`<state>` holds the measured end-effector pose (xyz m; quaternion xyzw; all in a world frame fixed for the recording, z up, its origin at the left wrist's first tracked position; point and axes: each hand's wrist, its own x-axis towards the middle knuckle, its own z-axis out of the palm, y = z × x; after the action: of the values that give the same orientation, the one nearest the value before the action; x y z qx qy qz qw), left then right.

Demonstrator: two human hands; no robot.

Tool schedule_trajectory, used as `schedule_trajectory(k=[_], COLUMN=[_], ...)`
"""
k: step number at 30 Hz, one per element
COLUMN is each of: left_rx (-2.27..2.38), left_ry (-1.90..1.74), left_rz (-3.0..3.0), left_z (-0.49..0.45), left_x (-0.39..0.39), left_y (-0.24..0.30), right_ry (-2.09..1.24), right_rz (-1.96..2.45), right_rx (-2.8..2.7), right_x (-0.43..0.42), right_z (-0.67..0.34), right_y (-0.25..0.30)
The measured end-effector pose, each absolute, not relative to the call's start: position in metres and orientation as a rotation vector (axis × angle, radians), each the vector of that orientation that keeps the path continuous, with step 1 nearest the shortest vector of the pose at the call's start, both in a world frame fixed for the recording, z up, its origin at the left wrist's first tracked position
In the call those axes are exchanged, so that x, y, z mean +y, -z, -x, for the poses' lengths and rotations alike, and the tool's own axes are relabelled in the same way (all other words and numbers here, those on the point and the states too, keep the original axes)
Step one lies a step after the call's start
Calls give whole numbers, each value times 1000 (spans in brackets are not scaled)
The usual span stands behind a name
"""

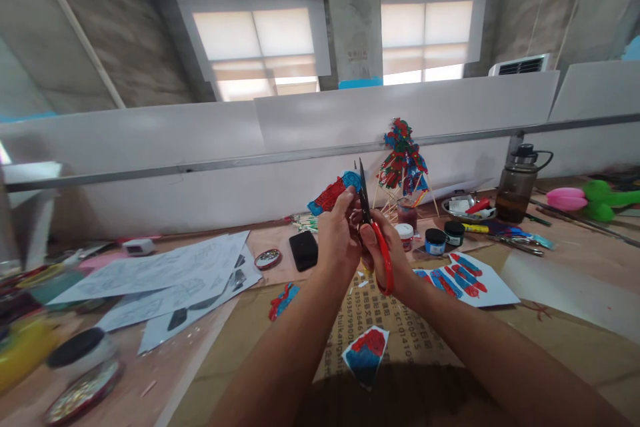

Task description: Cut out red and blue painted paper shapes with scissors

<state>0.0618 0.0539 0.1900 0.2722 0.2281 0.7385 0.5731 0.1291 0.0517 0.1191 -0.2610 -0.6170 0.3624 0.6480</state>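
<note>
My left hand pinches a red and blue painted paper cutout and holds it up above the work surface. Red-handled scissors are gripped in my right hand, their dark blades pointing up along the right edge of the cutout. The blades look slightly parted. Below my hands, a red and blue painted paper piece with a white border lies on the cardboard. Another small painted cutout rests left of it. On the right is a white sheet with painted strips.
Drawing sheets and a black phone-like object lie to the left. Paint jars, a metal dish and a dark bottle stand right. Painted cutouts on sticks stand behind, before a white partition.
</note>
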Motion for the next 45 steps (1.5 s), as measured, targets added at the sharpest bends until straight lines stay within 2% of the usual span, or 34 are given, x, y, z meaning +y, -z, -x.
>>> schedule_trajectory(k=[45], left_rx=[544], left_ry=[-1744], left_rz=[-666], left_z=[-58], left_x=[61], left_y=[-186], right_ry=[-803], right_rz=[618], right_rx=[-1426], right_x=[52], right_z=[-131], right_y=[-121])
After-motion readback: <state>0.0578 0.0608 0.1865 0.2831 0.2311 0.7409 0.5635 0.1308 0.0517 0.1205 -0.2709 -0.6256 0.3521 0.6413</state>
